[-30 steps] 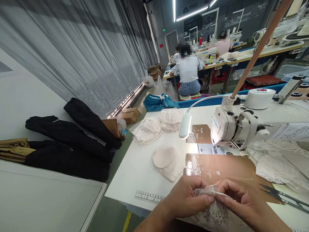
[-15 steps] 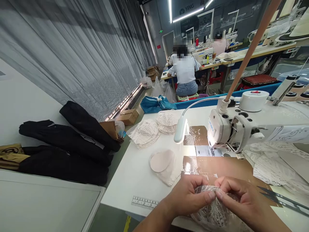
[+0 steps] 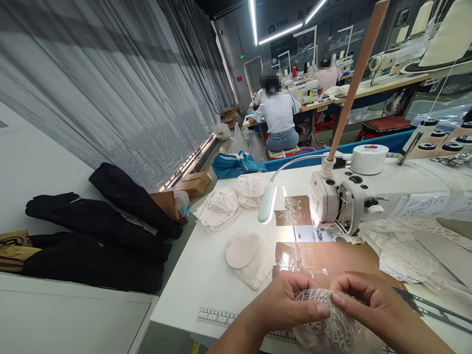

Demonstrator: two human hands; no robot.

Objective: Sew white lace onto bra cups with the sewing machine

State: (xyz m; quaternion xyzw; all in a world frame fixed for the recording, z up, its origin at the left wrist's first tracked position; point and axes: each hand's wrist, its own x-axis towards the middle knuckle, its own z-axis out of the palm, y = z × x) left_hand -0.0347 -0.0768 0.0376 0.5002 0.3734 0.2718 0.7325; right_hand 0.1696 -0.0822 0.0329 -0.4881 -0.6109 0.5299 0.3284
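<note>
A piece of white lace [image 3: 324, 319] with an openwork pattern hangs from my two hands at the near edge of the table. My left hand [image 3: 291, 307] pinches its upper edge from the left, thumb lying across the front. On the other side my right hand [image 3: 368, 300] grips the same edge between thumb and bent fingers. The lower part of the lace drops toward the bottom of the view. Beyond my hands stands a white sewing machine [image 3: 332, 196], its needle area lit. A round beige pad on a lace piece [image 3: 245, 255] lies to the left.
Stacked lace cups [image 3: 219, 209] lie at the table's far left. More lace pieces [image 3: 401, 250] and dark scissors [image 3: 431, 307] are on the right. A lamp [image 3: 267, 202] bends over the table. A printed ruler [image 3: 216, 316] marks the front edge. A co-worker [image 3: 280, 115] sits ahead, back turned.
My view has shifted slightly to the right. My thumbs, close together before, are now a little apart along the lace edge; both hands still hold it.
</note>
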